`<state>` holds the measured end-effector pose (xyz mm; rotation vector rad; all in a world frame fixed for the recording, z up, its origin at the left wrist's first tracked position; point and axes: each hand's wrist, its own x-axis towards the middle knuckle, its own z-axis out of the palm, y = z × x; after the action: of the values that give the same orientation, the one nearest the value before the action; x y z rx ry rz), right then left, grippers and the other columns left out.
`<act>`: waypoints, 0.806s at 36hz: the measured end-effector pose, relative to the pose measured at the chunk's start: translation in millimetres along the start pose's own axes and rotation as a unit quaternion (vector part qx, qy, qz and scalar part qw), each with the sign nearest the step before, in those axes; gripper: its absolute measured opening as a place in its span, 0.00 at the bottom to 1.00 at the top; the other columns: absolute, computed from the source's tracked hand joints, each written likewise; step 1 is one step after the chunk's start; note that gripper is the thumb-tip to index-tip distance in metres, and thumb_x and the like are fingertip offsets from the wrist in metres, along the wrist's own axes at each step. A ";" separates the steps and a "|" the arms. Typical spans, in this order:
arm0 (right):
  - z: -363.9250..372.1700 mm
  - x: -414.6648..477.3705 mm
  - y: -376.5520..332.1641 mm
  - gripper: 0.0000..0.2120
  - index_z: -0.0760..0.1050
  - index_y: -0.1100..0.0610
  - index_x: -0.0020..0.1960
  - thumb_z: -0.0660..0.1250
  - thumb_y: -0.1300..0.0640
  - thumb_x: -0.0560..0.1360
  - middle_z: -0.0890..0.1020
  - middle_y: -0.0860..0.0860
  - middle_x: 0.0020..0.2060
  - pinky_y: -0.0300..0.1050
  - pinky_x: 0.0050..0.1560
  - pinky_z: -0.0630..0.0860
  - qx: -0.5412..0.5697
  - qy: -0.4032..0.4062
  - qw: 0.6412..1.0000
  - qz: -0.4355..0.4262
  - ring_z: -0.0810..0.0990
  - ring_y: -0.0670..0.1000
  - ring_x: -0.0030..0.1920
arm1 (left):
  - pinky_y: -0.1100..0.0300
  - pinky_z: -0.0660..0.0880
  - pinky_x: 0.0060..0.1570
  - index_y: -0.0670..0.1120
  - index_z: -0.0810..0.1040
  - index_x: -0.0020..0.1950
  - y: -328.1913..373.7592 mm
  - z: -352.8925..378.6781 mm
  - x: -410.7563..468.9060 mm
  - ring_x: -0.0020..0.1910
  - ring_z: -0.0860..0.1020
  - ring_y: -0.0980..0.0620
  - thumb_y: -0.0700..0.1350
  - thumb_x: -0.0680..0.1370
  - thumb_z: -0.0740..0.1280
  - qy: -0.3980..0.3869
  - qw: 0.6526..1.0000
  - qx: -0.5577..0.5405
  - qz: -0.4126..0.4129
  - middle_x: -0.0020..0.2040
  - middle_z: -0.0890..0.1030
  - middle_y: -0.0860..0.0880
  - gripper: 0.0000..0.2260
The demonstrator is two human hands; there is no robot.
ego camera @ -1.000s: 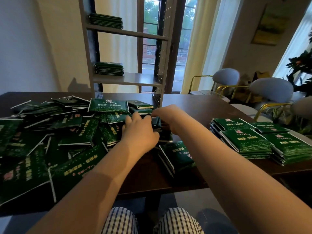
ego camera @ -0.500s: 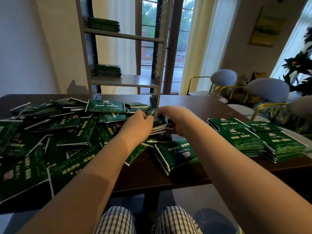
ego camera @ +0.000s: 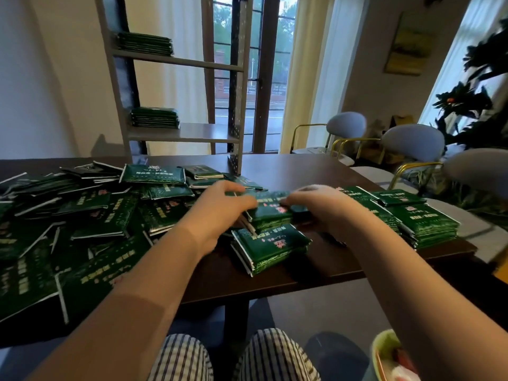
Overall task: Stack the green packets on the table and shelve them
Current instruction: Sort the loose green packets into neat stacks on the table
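We grip a small bundle of glossy green packets (ego camera: 270, 213) between both hands, the left hand (ego camera: 220, 206) curled round its left end and the right hand (ego camera: 323, 207) round its right end. The bundle sits just above a short stack (ego camera: 272, 248) on the dark brown wooden table (ego camera: 288, 174). A loose heap (ego camera: 96, 215) sprawls to the left and squared piles (ego camera: 423, 218) sit to the right. Two shelved stacks (ego camera: 155, 118) rest on the grey metal shelf unit (ego camera: 187, 133).
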<state>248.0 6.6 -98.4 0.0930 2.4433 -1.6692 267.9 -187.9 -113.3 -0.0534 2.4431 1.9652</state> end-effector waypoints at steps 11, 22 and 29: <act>17.4 -13.7 23.8 0.24 0.71 0.54 0.66 0.64 0.41 0.75 0.78 0.55 0.58 0.52 0.56 0.78 -0.250 0.019 0.968 -0.020 0.79 0.55 0.54 | 0.51 0.72 0.61 0.54 0.73 0.64 -42.5 18.5 -29.9 0.62 0.72 0.47 0.56 0.78 0.66 0.114 0.962 0.239 0.070 0.61 0.73 0.48 0.16; 20.2 -21.6 27.7 0.15 0.71 0.52 0.60 0.65 0.47 0.77 0.81 0.52 0.48 0.48 0.47 0.81 -0.127 -0.007 0.992 0.001 0.83 0.52 0.46 | 0.52 0.63 0.72 0.53 0.43 0.80 -40.3 31.5 -57.3 0.76 0.58 0.47 0.64 0.67 0.76 -0.012 0.974 0.226 -0.012 0.76 0.57 0.47 0.54; 12.5 -37.9 29.6 0.14 0.75 0.52 0.55 0.66 0.46 0.73 0.83 0.59 0.49 0.64 0.53 0.80 -0.118 0.021 0.993 0.005 0.84 0.63 0.51 | 0.55 0.69 0.66 0.50 0.51 0.78 -46.0 46.7 -53.7 0.69 0.68 0.47 0.49 0.68 0.80 0.006 0.969 0.246 0.023 0.71 0.63 0.45 0.48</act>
<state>291.2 7.7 -123.0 0.1089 2.6460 -1.3749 322.2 -150.9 -166.8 -0.0052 2.8789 1.3147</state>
